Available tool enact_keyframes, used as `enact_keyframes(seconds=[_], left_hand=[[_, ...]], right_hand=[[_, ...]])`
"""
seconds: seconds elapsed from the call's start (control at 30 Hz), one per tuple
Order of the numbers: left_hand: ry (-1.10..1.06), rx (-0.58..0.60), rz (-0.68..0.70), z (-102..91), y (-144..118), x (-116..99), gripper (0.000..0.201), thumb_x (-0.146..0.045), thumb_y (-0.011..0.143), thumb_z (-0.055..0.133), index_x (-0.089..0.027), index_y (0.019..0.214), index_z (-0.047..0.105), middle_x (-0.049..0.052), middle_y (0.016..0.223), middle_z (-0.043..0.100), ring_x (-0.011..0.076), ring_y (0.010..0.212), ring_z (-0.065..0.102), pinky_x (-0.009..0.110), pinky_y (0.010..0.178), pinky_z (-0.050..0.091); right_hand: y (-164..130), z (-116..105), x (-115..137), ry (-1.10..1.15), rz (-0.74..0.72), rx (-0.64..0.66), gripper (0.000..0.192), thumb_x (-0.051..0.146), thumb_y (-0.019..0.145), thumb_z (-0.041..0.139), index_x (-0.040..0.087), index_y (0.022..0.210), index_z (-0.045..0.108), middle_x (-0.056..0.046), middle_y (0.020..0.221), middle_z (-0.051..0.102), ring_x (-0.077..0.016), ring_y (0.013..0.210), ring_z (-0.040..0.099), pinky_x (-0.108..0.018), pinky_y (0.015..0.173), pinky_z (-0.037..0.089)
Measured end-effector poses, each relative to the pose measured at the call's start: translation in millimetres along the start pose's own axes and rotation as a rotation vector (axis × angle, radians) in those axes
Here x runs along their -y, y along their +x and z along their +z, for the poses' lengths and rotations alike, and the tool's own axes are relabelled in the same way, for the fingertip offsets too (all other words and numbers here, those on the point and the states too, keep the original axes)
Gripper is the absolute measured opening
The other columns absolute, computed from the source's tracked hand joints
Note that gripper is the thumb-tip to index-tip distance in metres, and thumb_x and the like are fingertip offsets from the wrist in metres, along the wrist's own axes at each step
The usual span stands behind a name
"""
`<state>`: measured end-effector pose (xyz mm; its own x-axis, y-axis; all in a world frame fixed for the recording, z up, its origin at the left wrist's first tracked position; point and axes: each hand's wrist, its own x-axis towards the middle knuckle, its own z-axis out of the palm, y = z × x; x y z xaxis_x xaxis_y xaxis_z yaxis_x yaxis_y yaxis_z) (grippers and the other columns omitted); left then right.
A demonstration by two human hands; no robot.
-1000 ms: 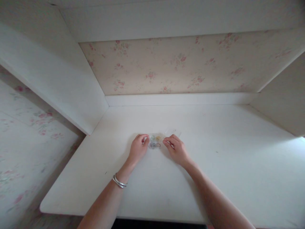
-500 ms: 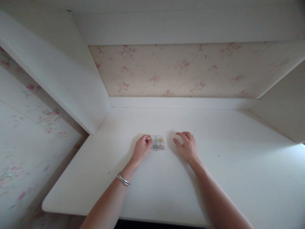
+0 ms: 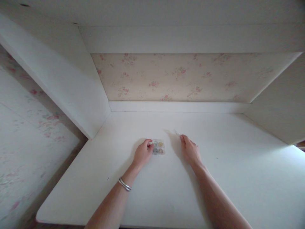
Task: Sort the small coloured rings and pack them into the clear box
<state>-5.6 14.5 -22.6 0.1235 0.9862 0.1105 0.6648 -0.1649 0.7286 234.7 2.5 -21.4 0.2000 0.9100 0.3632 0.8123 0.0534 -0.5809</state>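
Note:
A small clear plastic case (image 3: pixel 163 151) lies flat on the white desk, with several compartments holding small coloured items. Yellow, greenish, dark and reddish-brown ones show, too small to name. My left hand (image 3: pixel 143 152) rests at the case's left edge, thumb and fingers closed on that side. To the right of the case, my right hand (image 3: pixel 191 150) is raised over the desk. Its thumb and fingers pinch a thin clear plastic piece (image 3: pixel 176 131), which points up and left; its full outline is hard to make out.
The white desk (image 3: pixel 147 197) is bounded by a left side panel (image 3: pixel 78 95), a low back ledge (image 3: pixel 176 107) and a right panel (image 3: pixel 281 105). A shelf (image 3: pixel 166 38) hangs above. A tiny dark mark (image 3: pixel 108 178) lies on the desk to the left.
My right hand's fingers have closed on the clear piece and lifted it. My left hand stays at the case. The whole view has shifted slightly.

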Motion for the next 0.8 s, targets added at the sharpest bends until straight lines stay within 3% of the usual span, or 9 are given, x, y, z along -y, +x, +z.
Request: enact_keyframes(seconds=[0.13,0.23,0.33,0.53,0.6,0.7,0.8], left_hand=[[0.018,0.048,0.001,1.4,-1,0,0.033,-0.039,0.088,0.046,-0.022,0.112,0.059,0.004,0.09,0.07,0.0156,0.077,0.065,0.024,0.068,0.046],[0.02,0.07,0.009,2.7,-2,-1,0.033,-0.04,0.088,0.045,-0.024,0.112,0.06,0.003,0.09,0.07,0.0157,0.078,0.065,0.024,0.069,0.046],[-0.038,0.083,0.023,1.4,-2,-4,0.034,-0.042,0.088,0.043,-0.023,0.111,0.061,0.003,0.09,0.07,0.0152,0.077,0.064,0.024,0.069,0.047],[-0.188,0.057,0.111,-9.5,-10,-20,0.04,-0.047,0.088,0.043,-0.018,0.111,0.059,0.005,0.096,0.065,0.0127,0.071,0.059,0.024,0.065,0.048],[-0.201,0.077,0.199,-12.1,-14,-26,0.045,-0.048,0.084,0.051,-0.019,0.118,0.055,0.007,0.108,0.061,0.0142,0.081,0.059,0.025,0.067,0.049],[-0.167,0.077,0.313,-12.9,-19,-30,0.06,-0.047,0.075,0.064,-0.022,0.127,0.048,0.01,0.126,0.052,0.0203,0.107,0.053,0.031,0.085,0.048],[-0.117,0.031,0.318,-10.9,-19,-28,0.061,-0.043,0.074,0.066,-0.023,0.128,0.046,0.01,0.129,0.05,0.0231,0.12,0.045,0.038,0.098,0.042]], right_hand=[[4,0,5,0.314,0.23,-0.192,0.049,0.056,0.089,0.032,0.018,0.102,0.059,-0.005,0.076,0.066,-0.0175,0.064,0.064,-0.028,0.063,0.044],[1,5,16,0.572,0.341,-0.097,0.051,0.063,0.083,0.038,0.017,0.093,0.06,0.001,0.057,0.057,-0.0147,0.047,0.056,-0.024,0.048,0.04],[-6,11,29,0.692,0.349,0.042,0.047,0.063,0.081,0.042,0.02,0.081,0.058,0.005,0.045,0.048,-0.012,0.038,0.044,-0.023,0.039,0.032],[-15,16,44,0.883,0.395,0.081,0.043,0.062,0.081,0.046,0.02,0.078,0.054,0.006,0.048,0.045,-0.0087,0.037,0.037,-0.022,0.035,0.028],[-14,16,44,0.938,0.411,0.106,0.042,0.061,0.08,0.048,0.019,0.081,0.055,0.005,0.053,0.047,-0.0082,0.038,0.038,-0.021,0.034,0.029],[-13,17,42,1.011,0.432,0.179,0.04,0.057,0.078,0.054,0.018,0.083,0.058,0.004,0.061,0.052,-0.0072,0.041,0.043,-0.02,0.035,0.033],[-13,15,43,1.13,0.481,0.247,0.034,0.048,0.076,0.062,0.018,0.094,0.061,0.001,0.073,0.058,-0.0089,0.052,0.055,-0.021,0.046,0.045]])
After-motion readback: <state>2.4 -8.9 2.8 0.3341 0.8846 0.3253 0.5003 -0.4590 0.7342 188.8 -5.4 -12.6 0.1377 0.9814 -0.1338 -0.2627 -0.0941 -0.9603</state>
